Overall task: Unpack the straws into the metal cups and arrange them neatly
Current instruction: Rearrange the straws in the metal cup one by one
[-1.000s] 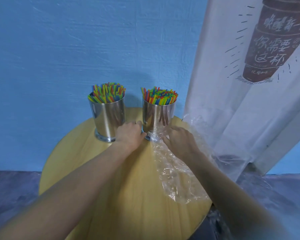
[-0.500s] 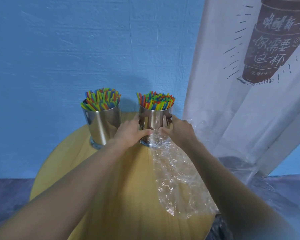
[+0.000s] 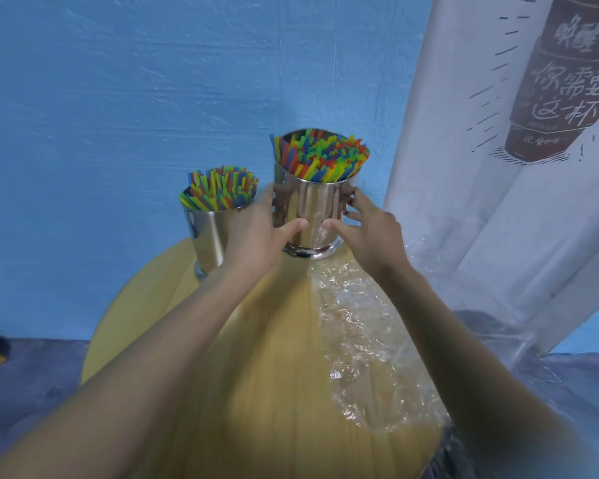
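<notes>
Both hands on one cup. Held cup (image 3: 312, 209) sits at frame centre, clasped from either side: left hand (image 3: 256, 233) wraps its left wall with the thumb across the front, right hand (image 3: 370, 233) wraps its right wall, thumb also on the front and fingers curled round the far side. The thumb tips nearly meet on the polished face. Neither hand holds anything else. Long axis of the cup is close to upright, mouth tipped a little toward the camera, so the coloured straws (image 3: 325, 157) show end-on and fill it. Its base hangs at the far edge of the round table (image 3: 256, 375); cannot tell whether it touches the wood or is just clear of it. Other cup (image 3: 204, 233), also packed with straws, stands lower and to the left in the frame, just beside the back of the left hand and partly hidden by it. Empty clear wrap (image 3: 360, 340) lies crumpled down the right half of the table, its upper end reaching close under the held cup. Judgement: unpacking looks done and this is placement; the set-down turns on the gap to the left, toward the other cup and away from the wrap, with the left hand the one liable to knock it.
</notes>
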`<state>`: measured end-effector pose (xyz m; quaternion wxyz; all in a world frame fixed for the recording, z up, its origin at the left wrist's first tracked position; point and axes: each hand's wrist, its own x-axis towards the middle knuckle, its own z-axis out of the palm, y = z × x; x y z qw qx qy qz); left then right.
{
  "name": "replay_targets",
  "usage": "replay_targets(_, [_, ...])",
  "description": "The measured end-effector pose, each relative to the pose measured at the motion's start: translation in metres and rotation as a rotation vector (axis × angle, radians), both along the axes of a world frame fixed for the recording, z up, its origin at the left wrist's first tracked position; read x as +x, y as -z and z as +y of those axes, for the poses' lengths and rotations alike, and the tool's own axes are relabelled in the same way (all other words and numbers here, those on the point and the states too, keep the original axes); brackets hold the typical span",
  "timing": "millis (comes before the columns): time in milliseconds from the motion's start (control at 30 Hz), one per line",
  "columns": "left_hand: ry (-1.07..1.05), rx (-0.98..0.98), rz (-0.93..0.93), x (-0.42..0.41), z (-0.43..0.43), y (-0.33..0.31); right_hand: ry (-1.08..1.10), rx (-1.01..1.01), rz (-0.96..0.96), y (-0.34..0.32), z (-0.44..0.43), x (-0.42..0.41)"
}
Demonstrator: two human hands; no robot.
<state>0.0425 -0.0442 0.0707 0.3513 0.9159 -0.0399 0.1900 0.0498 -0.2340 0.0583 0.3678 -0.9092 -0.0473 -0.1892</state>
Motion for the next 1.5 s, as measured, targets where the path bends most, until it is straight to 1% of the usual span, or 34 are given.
replay_targets(200, [-0.037,0.054,-0.075,-0.044,0.017,-0.019,-0.014,0.015,-0.037,-0.014,0.011,-0.038])
replay_targets(333, [-0.062,0.079,-0.04,-0.078,0.035,-0.007,-0.038,0.034,-0.038,-0.005,0.025,-0.077])
replay_targets(567, [-0.054,-0.048,-0.016,-0.146,0.063,0.027,-0.07,0.019,0.061,0.023,0.056,-0.14])
replay_targets(700, [-0.056,-0.059,0.053,-0.178,0.08,0.044,-0.095,-0.026,0.126,0.037,0.066,-0.169])
replay_targets(800, [-0.04,-0.114,0.085,-0.194,0.086,0.053,-0.077,-0.064,0.193,0.046,0.07,-0.187])
replay_targets(900, [-0.018,-0.133,0.145,-0.207,0.088,0.06,-0.085,-0.038,0.198,0.056,0.07,-0.201])
replay_targets(1033, [-0.031,-0.138,0.21,-0.219,0.089,0.069,-0.068,0.016,0.254,0.064,0.069,-0.214])
replay_targets(1133, [0.022,-0.157,0.237,-0.227,0.095,0.069,-0.08,0.085,0.271,0.064,0.065,-0.222])
replay_targets(1233, [0.064,-0.189,0.322,-0.232,0.107,0.059,-0.107,0.124,0.289,0.052,0.062,-0.228])
replay_targets(1300, [0.106,-0.22,0.255,-0.231,0.118,0.047,-0.138,0.176,0.237,0.038,0.059,-0.227])
replay_targets(1367, [0.205,-0.244,0.171,-0.226,0.122,0.03,-0.222,0.211,0.157,0.027,0.055,-0.219])
replay_targets(1500, [0.434,-0.188,0.159,-0.206,0.112,0.004,-0.46,0.163,0.121,0.0,0.062,-0.199])
